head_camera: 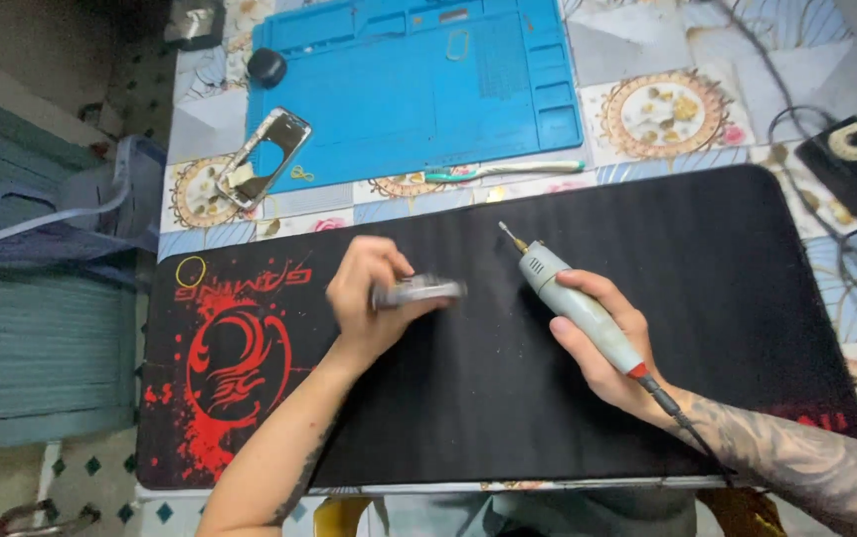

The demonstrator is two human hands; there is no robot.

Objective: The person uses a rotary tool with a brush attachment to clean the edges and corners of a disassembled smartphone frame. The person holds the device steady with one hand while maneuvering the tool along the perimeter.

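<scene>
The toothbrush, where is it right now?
In the head view the toothbrush lies on the tabletop between the blue mat and the black desk pad, beyond both hands.

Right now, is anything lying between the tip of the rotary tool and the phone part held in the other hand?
Nothing visible. Only bare black mat separates the rotary tool in the right hand from the phone part in the left hand.
</scene>
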